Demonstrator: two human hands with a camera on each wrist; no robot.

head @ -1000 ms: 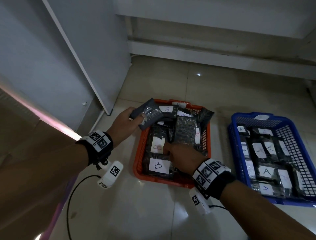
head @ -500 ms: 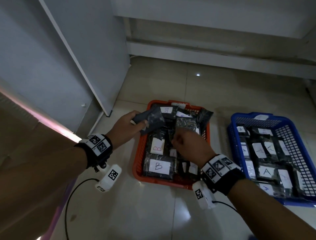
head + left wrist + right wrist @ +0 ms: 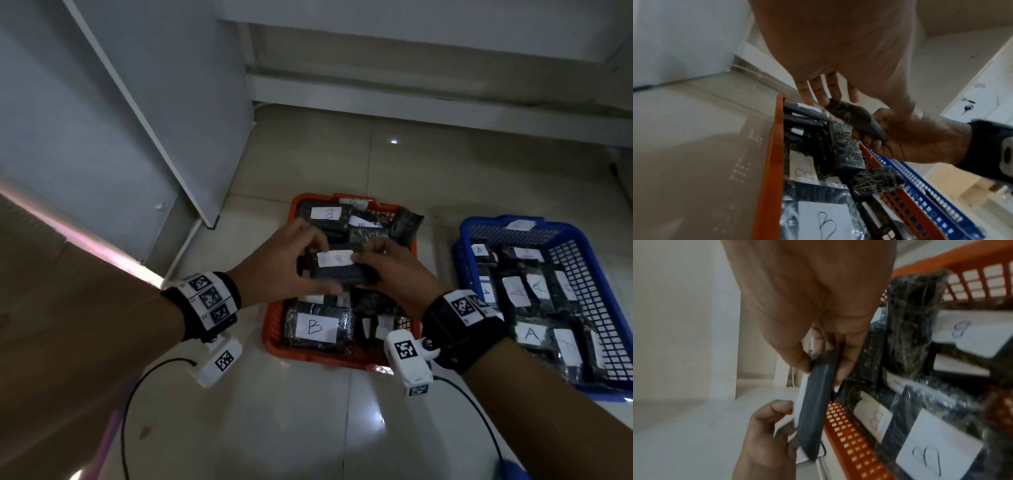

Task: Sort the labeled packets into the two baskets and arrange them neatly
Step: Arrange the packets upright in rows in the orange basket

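So, packet (image 3: 334, 270) now gripped at both ends: left hand (image 3: 274, 270) curled round left end, right hand (image 3: 399, 274) brought up from basket contents to pinch right end. B label turned face-up (was hidden half a second back). Packet held just above middle of orange basket (image 3: 274, 329); blue basket (image 3: 460, 246) to right left untouched. Placement among B's probably next.

Orange basket (image 3: 274, 329) showed lattice walls; blue basket (image 3: 582, 274) likewise. Packets (image 3: 317, 327) were black with white labels, letters in dark ink. Held packet (image 3: 337, 270) was dark grey with white label. Wrist bands (image 3: 209, 298) were black with white black-checked marker squares. Floor (image 3: 308, 428) was pale beige tile.
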